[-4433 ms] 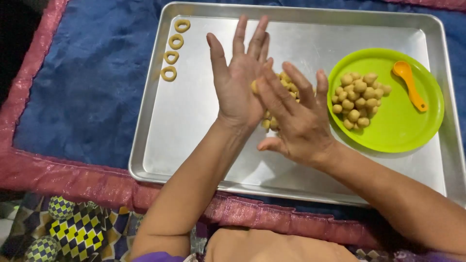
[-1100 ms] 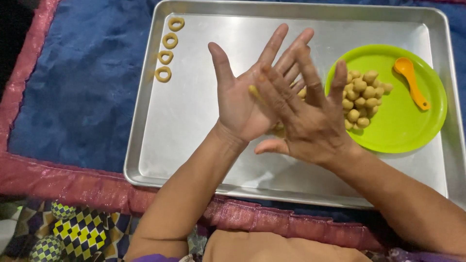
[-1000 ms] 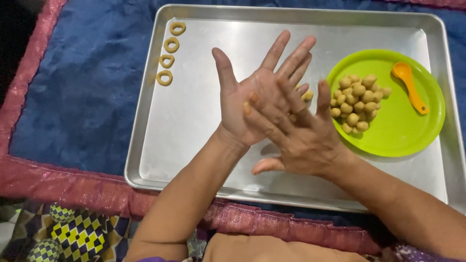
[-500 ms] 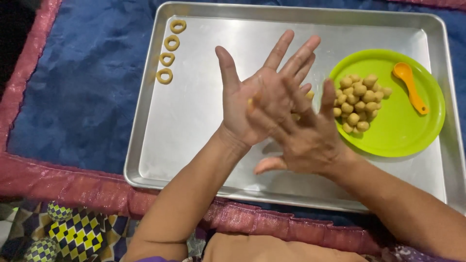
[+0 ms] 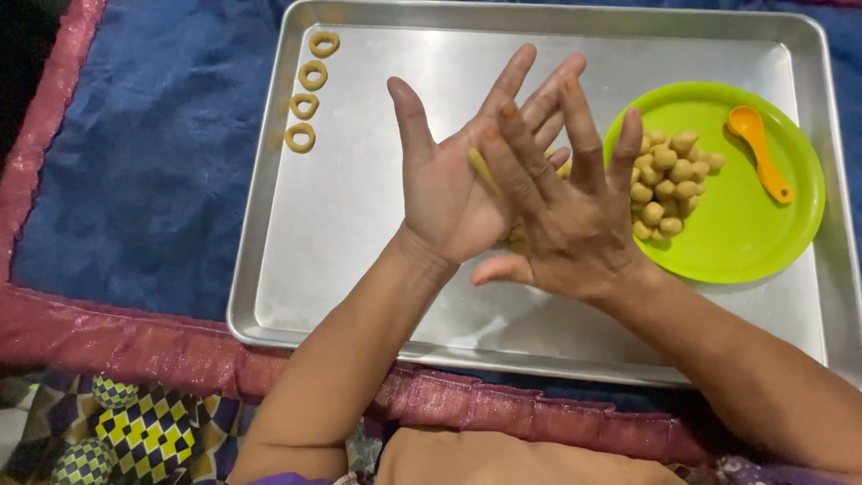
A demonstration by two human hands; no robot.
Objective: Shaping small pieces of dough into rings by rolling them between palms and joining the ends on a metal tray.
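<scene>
My left hand [image 5: 440,184] is held palm up over the metal tray [image 5: 359,233], fingers spread. My right hand [image 5: 566,216] lies flat across it, palm down. Between the two palms sits a thin yellow strip of dough [image 5: 482,169], with one end showing at the left palm. Both hands press on it. Just to the right, a lime green plate [image 5: 745,233] holds several small dough balls [image 5: 669,180] and an orange spoon [image 5: 761,153].
Several dough rings [image 5: 305,94] lie in a column at the tray's far left corner. The tray rests on a blue cloth [image 5: 135,162] with a red border [image 5: 108,332]. A chequered patterned fabric [image 5: 135,436] shows at the lower left.
My right hand has slid back and forth across the left palm, and the dough between them has become a thin strip.
</scene>
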